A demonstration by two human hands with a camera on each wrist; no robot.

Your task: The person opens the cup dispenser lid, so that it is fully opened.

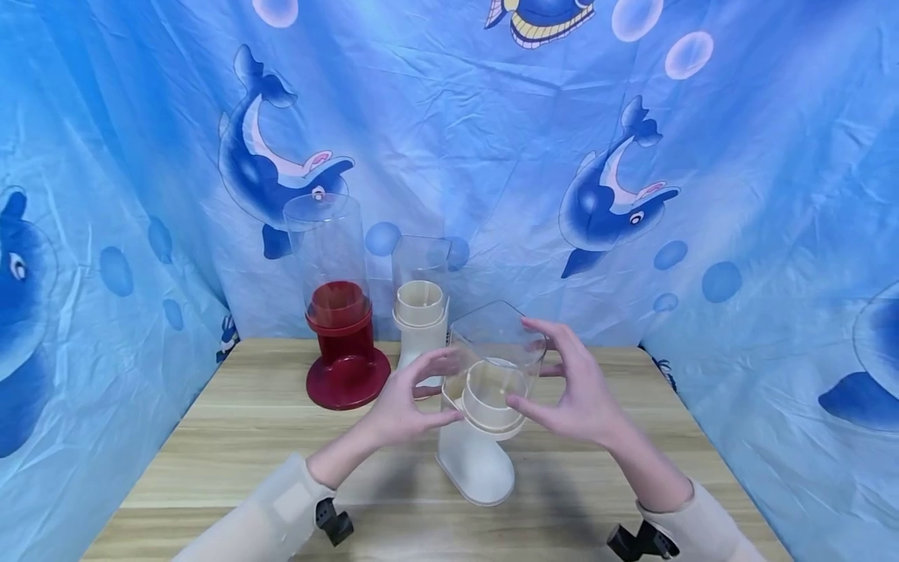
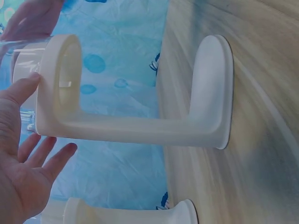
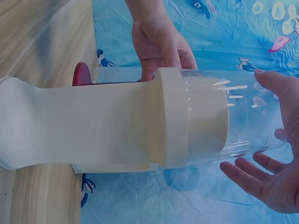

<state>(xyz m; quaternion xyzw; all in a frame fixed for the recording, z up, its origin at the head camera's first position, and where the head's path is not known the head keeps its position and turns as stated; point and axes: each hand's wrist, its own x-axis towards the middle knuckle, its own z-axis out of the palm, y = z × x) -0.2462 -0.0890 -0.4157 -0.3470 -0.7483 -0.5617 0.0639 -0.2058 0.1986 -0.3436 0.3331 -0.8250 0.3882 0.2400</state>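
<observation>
A white stand (image 1: 477, 468) with a rounded foot and a cream ring-shaped top stands upright on the table. Around its raised collar (image 1: 495, 390) sits a clear plastic container (image 1: 495, 336). From the left, my left hand (image 1: 403, 406) holds the container's lower side, the thumb touching near the collar in the left wrist view. Higher up on the opposite side, my right hand (image 1: 579, 390) grips the clear wall between thumb and fingers. Some right fingers (image 3: 250, 175) stay spread away from the wall. The far fingertips are partly hidden or seen through the plastic.
Behind on the left stands a red stand (image 1: 347, 371) bearing a tall clear cylinder (image 1: 326, 242). A second white stand (image 1: 421, 336) with a clear container (image 1: 421, 257) is just behind my left hand. Blue printed cloth (image 1: 449, 117) encloses the wooden table (image 1: 232, 453) at back and sides.
</observation>
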